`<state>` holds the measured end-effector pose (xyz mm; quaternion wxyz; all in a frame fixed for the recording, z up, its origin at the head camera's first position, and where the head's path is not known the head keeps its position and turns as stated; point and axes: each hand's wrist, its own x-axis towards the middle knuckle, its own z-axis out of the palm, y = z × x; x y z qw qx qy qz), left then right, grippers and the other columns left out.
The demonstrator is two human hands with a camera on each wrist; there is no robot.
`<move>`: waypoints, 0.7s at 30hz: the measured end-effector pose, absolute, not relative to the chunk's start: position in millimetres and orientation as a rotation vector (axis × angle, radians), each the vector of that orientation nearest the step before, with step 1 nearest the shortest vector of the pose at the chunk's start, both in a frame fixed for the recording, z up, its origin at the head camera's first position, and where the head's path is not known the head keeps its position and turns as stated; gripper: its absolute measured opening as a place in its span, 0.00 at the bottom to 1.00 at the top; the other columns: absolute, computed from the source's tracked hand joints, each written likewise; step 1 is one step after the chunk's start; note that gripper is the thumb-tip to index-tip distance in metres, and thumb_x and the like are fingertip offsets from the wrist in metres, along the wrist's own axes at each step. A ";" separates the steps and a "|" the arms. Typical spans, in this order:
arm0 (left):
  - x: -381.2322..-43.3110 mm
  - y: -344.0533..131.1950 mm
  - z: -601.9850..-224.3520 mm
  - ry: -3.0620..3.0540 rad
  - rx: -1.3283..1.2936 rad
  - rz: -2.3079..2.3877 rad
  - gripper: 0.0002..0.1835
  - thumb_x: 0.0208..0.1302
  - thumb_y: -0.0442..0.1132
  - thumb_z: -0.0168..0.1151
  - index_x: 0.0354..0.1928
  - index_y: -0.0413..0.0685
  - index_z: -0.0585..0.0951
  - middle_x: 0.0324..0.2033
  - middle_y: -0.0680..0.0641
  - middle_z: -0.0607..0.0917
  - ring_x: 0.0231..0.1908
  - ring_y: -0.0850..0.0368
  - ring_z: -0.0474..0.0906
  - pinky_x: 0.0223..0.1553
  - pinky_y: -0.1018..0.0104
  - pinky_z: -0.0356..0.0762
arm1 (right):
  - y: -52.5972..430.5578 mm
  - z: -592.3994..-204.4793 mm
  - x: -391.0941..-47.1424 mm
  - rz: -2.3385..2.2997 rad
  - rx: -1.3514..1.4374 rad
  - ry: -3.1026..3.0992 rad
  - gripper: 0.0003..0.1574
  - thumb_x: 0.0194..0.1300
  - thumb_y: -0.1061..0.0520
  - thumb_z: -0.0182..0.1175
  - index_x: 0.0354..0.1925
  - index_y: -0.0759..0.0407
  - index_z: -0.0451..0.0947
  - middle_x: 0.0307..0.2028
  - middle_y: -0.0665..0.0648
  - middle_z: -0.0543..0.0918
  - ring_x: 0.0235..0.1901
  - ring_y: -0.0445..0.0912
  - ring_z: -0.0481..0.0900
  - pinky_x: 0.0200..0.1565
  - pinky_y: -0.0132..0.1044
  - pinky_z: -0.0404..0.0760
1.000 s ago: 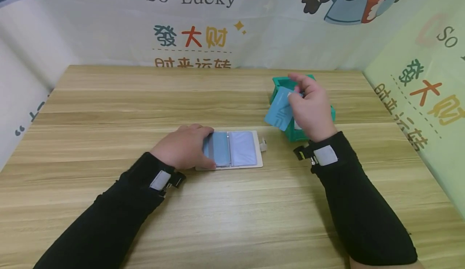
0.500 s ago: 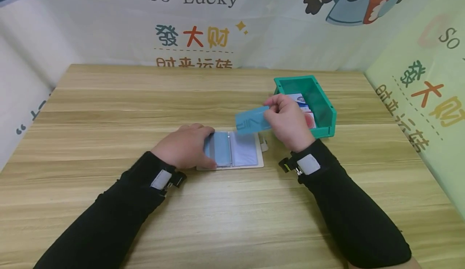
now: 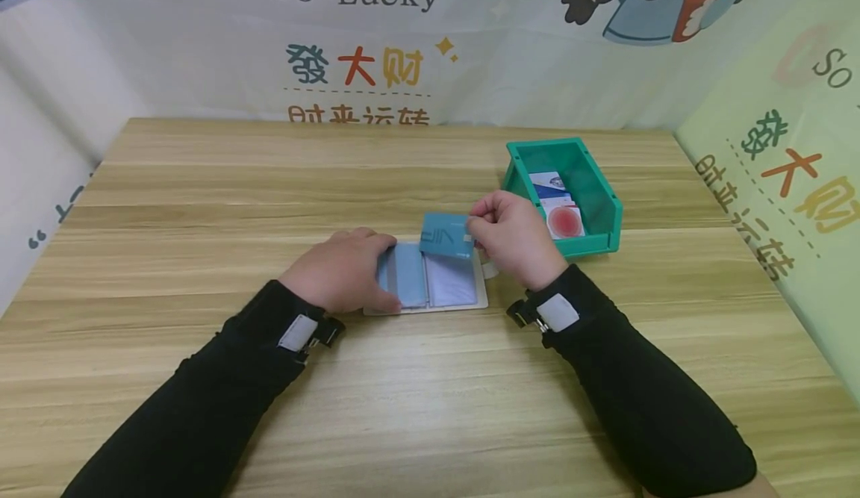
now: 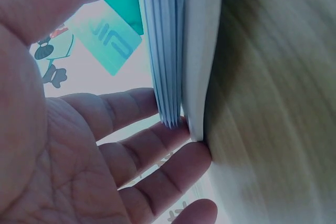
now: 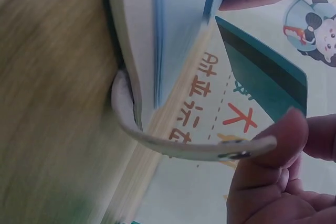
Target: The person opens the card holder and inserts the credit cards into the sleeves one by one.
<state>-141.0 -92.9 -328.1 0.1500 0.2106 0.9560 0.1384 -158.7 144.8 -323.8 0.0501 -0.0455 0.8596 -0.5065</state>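
An open card holder (image 3: 453, 283) with clear pocket pages and a pale cover lies on the table. My left hand (image 3: 343, 270) grips its left side, thumb at the near edge and fingers at the far edge; the left wrist view shows the stacked pages (image 4: 163, 51) between them. Between thumb and fingers, my right hand (image 3: 513, 237) pinches a blue card (image 3: 443, 234) by its right end. The card is over the top of the holder's right-hand page. A dark stripe crosses the card's back in the right wrist view, where the holder's strap (image 5: 184, 148) curls near the thumb.
Behind my right hand stands a green bin (image 3: 605, 203) with several cards inside, one bearing a red circle (image 3: 565, 222). Printed cloth (image 3: 497, 72) hangs along the table's back and sides. Bare wood table (image 3: 430, 408) lies in front of the holder.
My right hand has carried the blue card left and nearer, from over the green bin to above the holder's right page. The left hand has stayed on the holder.
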 end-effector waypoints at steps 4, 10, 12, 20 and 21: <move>-141.0 -92.7 -327.4 2.746 0.605 0.395 0.50 0.40 0.61 0.72 0.65 0.46 0.67 0.57 0.45 0.72 0.47 0.49 0.65 0.46 0.51 0.72 | 143.7 -324.2 -157.6 -1.513 -0.151 2.607 0.05 0.65 0.60 0.54 0.37 0.61 0.73 0.25 0.61 0.78 0.24 0.53 0.77 0.27 0.39 0.81; -140.7 -92.2 -327.2 2.747 0.603 0.385 0.50 0.40 0.61 0.72 0.65 0.46 0.67 0.57 0.45 0.72 0.47 0.49 0.65 0.47 0.51 0.72 | 143.2 -323.8 -156.3 -1.386 -0.189 2.652 0.06 0.63 0.60 0.56 0.39 0.59 0.72 0.24 0.60 0.77 0.21 0.51 0.77 0.25 0.40 0.79; -140.7 -92.2 -327.4 2.747 0.604 0.384 0.50 0.40 0.61 0.72 0.65 0.46 0.67 0.56 0.45 0.72 0.47 0.50 0.65 0.46 0.51 0.72 | 143.7 -323.7 -156.5 -1.338 -0.202 2.681 0.07 0.62 0.61 0.55 0.40 0.59 0.72 0.23 0.59 0.77 0.20 0.51 0.76 0.23 0.39 0.77; -140.7 -92.2 -327.7 2.748 0.607 0.391 0.50 0.40 0.61 0.73 0.65 0.46 0.67 0.53 0.46 0.73 0.44 0.50 0.66 0.42 0.53 0.72 | 143.6 -322.8 -157.6 -1.298 -0.189 2.680 0.08 0.63 0.60 0.54 0.42 0.59 0.74 0.23 0.59 0.77 0.20 0.50 0.77 0.23 0.39 0.78; -140.7 -92.1 -327.6 2.747 0.606 0.391 0.50 0.40 0.61 0.73 0.65 0.46 0.67 0.53 0.46 0.73 0.44 0.50 0.66 0.42 0.53 0.72 | 143.6 -322.8 -157.8 -1.310 -0.193 2.676 0.08 0.63 0.60 0.54 0.42 0.59 0.74 0.23 0.59 0.77 0.21 0.50 0.77 0.24 0.39 0.79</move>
